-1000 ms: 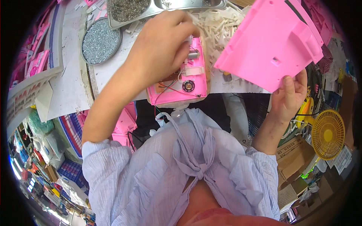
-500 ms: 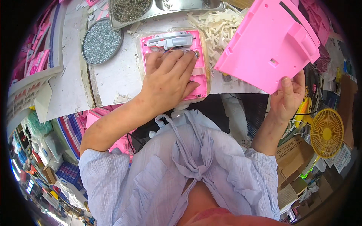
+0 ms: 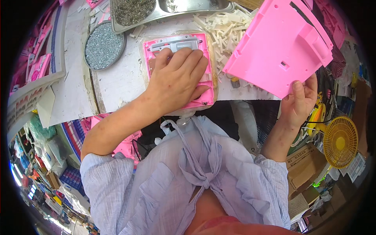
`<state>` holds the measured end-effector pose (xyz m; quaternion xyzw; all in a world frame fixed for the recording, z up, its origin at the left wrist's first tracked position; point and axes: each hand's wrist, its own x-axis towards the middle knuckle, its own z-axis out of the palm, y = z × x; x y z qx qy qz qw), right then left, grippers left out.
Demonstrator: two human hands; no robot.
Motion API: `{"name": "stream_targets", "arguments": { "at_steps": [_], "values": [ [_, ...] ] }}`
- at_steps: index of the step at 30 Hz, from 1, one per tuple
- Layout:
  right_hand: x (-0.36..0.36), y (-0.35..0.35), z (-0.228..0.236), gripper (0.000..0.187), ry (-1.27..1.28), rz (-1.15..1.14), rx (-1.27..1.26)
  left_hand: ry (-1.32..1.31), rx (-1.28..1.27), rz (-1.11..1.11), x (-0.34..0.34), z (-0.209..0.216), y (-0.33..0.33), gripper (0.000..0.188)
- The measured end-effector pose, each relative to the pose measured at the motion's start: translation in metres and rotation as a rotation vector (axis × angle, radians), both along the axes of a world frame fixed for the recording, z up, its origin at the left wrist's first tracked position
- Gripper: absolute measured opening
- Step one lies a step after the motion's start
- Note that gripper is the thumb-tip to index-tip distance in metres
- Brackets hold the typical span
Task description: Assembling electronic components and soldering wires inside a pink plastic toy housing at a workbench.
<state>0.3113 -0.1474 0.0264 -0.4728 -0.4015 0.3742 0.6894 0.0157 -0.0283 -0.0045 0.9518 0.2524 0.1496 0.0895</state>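
Observation:
My left hand [image 3: 176,76] lies over an open pink plastic casing [image 3: 203,94] on the table. Its fingers bend down into the casing beside a grey plastic part [image 3: 178,44], and the thumb stands apart; the fingertips are hidden, and I see nothing held. A brown piece [image 3: 151,64] shows at the casing's left side. On the right, my right hand [image 3: 299,98] grips the lower corner of a large pink panel [image 3: 270,58], thumb on its face. The panel is raised and tilted, with a slot, a small square hole and a raised box shape.
A round dish [image 3: 105,45] of small silvery screws stands to the left. A metal tray [image 3: 164,16] with small metal parts is at the back. White plastic strips [image 3: 227,31] lie heaped beside the panel. A yellow fan [image 3: 340,141] and cardboard box [image 3: 305,166] are at right.
My left hand has shifted slightly, its fingers bending more and moving up toward the grey part. A brown piece now shows left of them. My right hand and the panel have hardly moved.

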Motion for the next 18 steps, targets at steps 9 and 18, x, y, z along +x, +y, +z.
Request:
{"name": "stream_targets", "arguments": {
  "at_steps": [9,18],
  "values": [
    [-0.022,0.01,0.001,0.052,0.037,-0.044,-0.069,-0.682,-0.271,0.204,-0.032,0.026,0.032,0.029],
    [-0.088,0.077,0.005,0.056,-0.207,0.261,-0.314,-1.081,-1.13,0.197,-0.02,0.054,0.047,0.054]
  ]
}}
